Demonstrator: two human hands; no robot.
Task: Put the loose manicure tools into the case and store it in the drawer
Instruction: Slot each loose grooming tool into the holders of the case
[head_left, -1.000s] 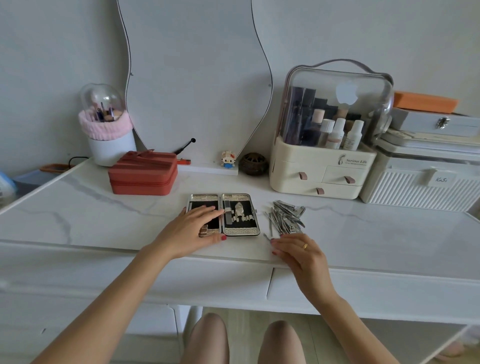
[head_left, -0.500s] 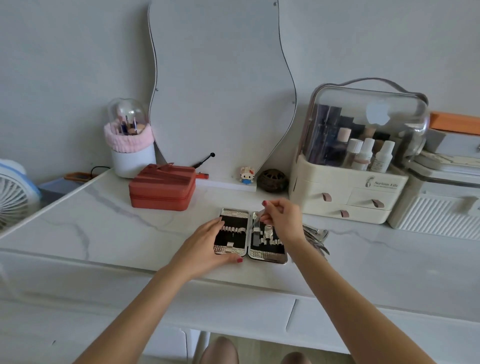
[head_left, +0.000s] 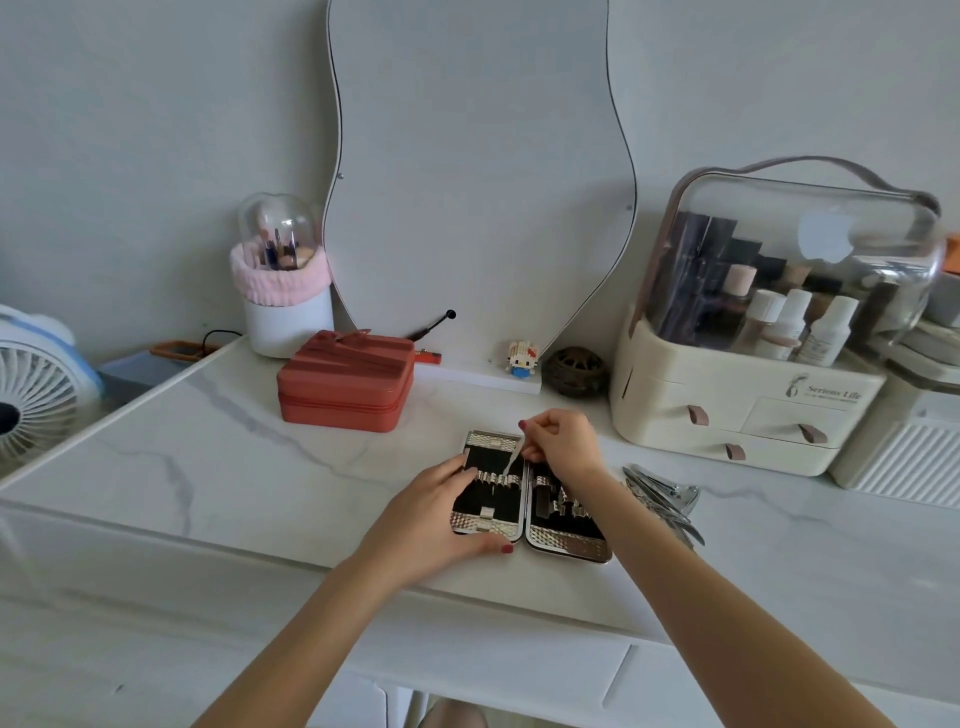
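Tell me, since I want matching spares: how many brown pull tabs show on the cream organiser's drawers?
3: upper-left brown leather pull tab, right-hand tab, and lower tab, all on the cream plastic cosmetic organiser. Nothing hides its front.

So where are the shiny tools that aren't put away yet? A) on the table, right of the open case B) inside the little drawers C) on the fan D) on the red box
A: the loose metal tools lie in a pile on the marble table, just to the right of the open case, not on or in anything.
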